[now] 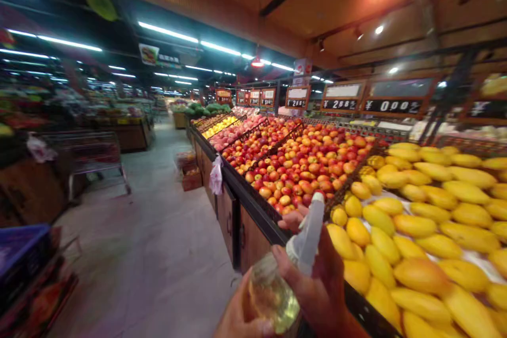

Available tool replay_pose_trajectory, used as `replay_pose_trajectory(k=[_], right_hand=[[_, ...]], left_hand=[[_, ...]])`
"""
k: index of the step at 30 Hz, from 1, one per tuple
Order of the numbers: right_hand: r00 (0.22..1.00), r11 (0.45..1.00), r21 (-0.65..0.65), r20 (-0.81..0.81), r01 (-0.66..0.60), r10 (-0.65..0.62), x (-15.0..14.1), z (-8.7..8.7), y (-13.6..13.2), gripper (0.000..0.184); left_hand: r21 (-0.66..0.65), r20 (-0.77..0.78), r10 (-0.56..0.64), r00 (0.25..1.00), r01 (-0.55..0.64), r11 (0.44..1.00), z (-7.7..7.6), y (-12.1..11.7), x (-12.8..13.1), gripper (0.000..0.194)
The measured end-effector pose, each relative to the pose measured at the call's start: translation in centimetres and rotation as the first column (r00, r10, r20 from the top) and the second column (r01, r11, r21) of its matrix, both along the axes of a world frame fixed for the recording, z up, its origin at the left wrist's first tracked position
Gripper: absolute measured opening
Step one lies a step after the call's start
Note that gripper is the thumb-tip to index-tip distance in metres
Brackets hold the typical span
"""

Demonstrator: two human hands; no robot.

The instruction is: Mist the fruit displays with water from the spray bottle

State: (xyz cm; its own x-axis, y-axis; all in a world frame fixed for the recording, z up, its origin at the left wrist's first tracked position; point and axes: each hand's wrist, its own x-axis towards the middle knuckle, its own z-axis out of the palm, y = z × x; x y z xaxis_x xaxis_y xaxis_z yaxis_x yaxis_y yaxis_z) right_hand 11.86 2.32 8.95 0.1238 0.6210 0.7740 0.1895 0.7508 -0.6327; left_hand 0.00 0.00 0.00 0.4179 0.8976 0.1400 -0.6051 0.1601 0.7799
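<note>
Head view: spray bottle (285, 269) nozzle up-right.

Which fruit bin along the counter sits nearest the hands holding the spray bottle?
The mangoes' bin, all yellow, right beside the spray bottle; the red apples lie farther back.

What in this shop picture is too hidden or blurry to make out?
- Left hand: cut off by the bottom edge in the head view.
- Spray bottle: its base is covered by both hands.
- Right hand: wraps the bottle's neck; the trigger is hidden.
- Price signs: too blurred to read.
- Far aisle: too small and smeared.
</note>
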Motion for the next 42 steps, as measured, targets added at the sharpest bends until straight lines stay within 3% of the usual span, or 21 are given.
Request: replay_pose_trajectory(k=[5,12,20,26,32,36,38,42], right_hand=[[0.974,0.992,0.033,-0.2,0.119,-0.11,-0.4,0.8,3.7,0.051],[0.984,0.983,-0.044,-0.009,0.176,-0.177,2.3,1.0,8.8,0.034],[0.974,0.969,-0.095,0.044,0.227,-0.223,3.4,1.6,11.2,0.038],[0.975,0.969,-0.106,0.043,0.224,-0.22,2.8,2.0,12.5,0.023],[0.911,0.914,0.004,0.077,0.406,-0.405,0.3,2.0,14.4,0.024],[0.87,0.874,-0.013,0.105,0.486,-0.482,-2.3,1.9,17.0,0.025],[0.883,0.884,-0.062,0.117,0.463,-0.454,-3.9,1.9,18.6,0.024],[0.955,0.937,-0.184,0.068,0.297,-0.289,-7.5,1.6,21.9,0.038]], left_hand=[[-0.002,-0.039,-0.048,0.998,0.048,0.999,0.5,4.9,0.0,0.092],[0.053,-0.213,-0.053,0.976,0.066,0.996,-1.0,11.2,0.8,0.098],[0.041,-0.128,-0.123,0.984,0.129,0.991,0.5,14.2,2.2,0.101],[0.017,-0.143,-0.144,0.979,0.147,0.989,0.3,16.2,1.8,0.103],[0.061,-0.048,-0.211,0.976,0.214,0.975,1.7,18.8,-0.7,0.097],[0.091,-0.006,-0.253,0.968,0.252,0.963,1.3,21.5,-3.5,0.088],[0.071,-0.056,-0.223,0.973,0.226,0.971,0.5,22.8,-5.0,0.09],[0.024,-0.138,-0.116,0.984,0.12,0.992,-1.2,25.0,-8.3,0.097]])
